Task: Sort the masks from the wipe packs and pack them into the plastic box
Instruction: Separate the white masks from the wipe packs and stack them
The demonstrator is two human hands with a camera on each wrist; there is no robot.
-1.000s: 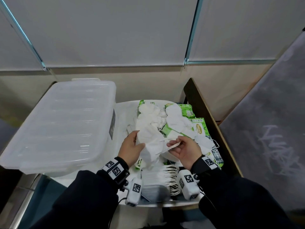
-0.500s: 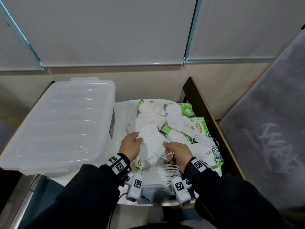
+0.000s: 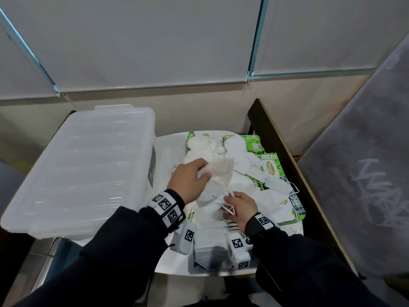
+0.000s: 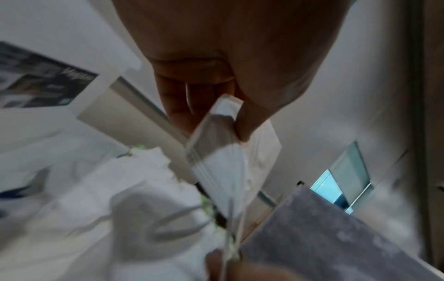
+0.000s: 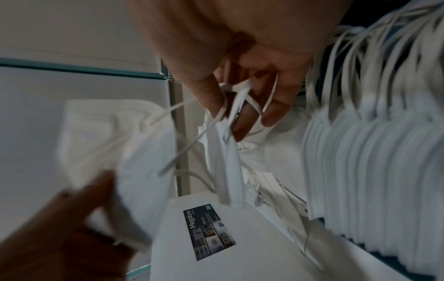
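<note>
Head view: left hand (image 3: 190, 180) grips a folded white fabric mask (image 3: 218, 173) by its upper end, above the pile of white masks (image 3: 239, 160) and green wipe packs (image 3: 271, 167) on the white bench (image 3: 168, 142). Right hand (image 3: 240, 207) pinches the white ear loops (image 3: 229, 208) at the lower end. Mask long axis runs L grip to R grip. Clear lidded plastic box (image 3: 84, 171) lies left, nearer L hand.

Left wrist view: thumb and fingers (image 4: 177, 106) clamp the mask edge.

Right wrist view: fingers (image 5: 276, 112) hook the loops; stacked masks (image 5: 374, 171) sit beside.

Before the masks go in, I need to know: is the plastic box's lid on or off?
On. The clear ribbed lid covers the whole top of the plastic box, with no gap showing.
</note>
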